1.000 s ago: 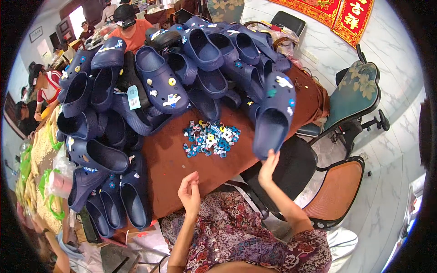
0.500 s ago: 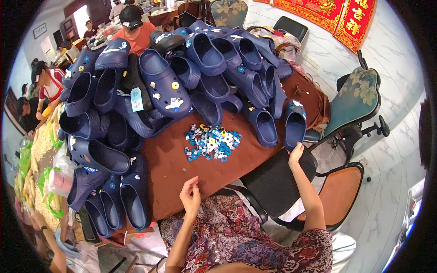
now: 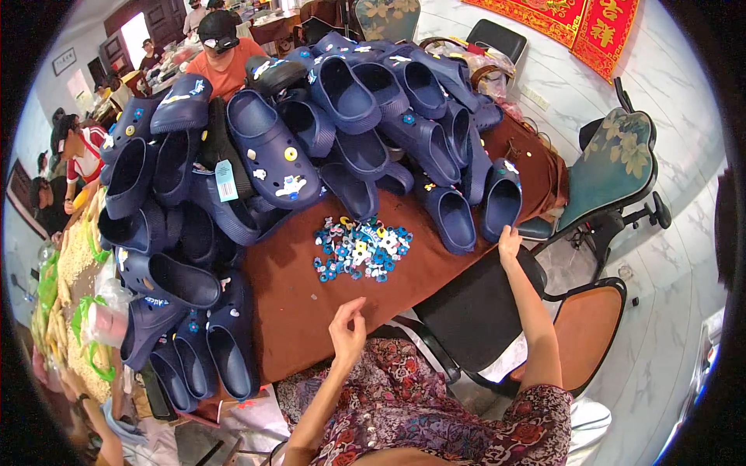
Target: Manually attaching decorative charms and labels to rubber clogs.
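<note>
My right hand (image 3: 510, 246) has its fingertips at the heel of a navy clog (image 3: 502, 200), gripping its near edge. That clog stands at the table's right edge, toe pointing away, with small charms on its toe. My left hand (image 3: 347, 330) hovers above the table's front edge, fingers loosely bent and nothing visible in them. Beyond it lies a pile of small shoe charms (image 3: 363, 248), blue, white, yellow and black, on the brown tablecloth (image 3: 291, 311). Another navy clog (image 3: 452, 220) sits just left of the one at my right hand.
Many navy clogs are heaped along the table's back and left; one large clog (image 3: 272, 151) bears a charm-covered toe, near a pale blue tag (image 3: 225, 180). A black chair seat (image 3: 470, 311) is at the front right. Other people work beyond the table and at the left.
The clog at my right hand has shifted slightly up and left, closer to its neighbour. My left hand has moved a little to the right. The whole view has also shifted slightly.
</note>
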`<state>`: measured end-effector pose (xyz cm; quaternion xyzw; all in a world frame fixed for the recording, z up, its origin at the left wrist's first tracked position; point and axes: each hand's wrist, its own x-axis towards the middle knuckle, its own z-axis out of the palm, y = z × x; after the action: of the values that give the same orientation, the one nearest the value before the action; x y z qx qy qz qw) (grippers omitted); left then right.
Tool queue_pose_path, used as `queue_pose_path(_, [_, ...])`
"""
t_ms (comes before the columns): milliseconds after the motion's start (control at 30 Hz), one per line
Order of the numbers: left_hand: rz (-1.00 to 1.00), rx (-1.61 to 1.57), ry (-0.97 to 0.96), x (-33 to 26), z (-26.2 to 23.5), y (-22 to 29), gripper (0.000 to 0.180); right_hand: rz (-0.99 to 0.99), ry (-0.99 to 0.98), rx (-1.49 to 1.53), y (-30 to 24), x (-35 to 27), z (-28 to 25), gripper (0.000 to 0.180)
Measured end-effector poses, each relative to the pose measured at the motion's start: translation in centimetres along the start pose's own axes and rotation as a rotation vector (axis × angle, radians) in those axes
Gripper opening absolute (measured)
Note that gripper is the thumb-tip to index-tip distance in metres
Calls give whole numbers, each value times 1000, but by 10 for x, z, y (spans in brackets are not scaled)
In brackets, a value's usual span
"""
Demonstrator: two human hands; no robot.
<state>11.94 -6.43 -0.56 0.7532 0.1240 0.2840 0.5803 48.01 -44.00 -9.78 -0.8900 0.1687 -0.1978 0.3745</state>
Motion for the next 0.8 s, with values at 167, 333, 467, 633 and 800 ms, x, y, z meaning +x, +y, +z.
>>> queue_pose_path(167, [2,48,-17,9,16,1,31,-334,430,58,-79,-7,-7,32])
queue_pose_path(333, [10,82,-111,23,50,5,28,-454,401,112,-132,46,0,27])
queue_pose_path(467, [111,163,-155,26,64,-6,25,-512,403,10,-181,84,30,29])
queue_pose_path(633, [223,269,-246,29,74,-10,26,-556,318,-6,-176,180,73,39])
queue_pose_path(800, [189,372,-246,33,77,-8,25,-387,119,-55,-183,230,130,75])
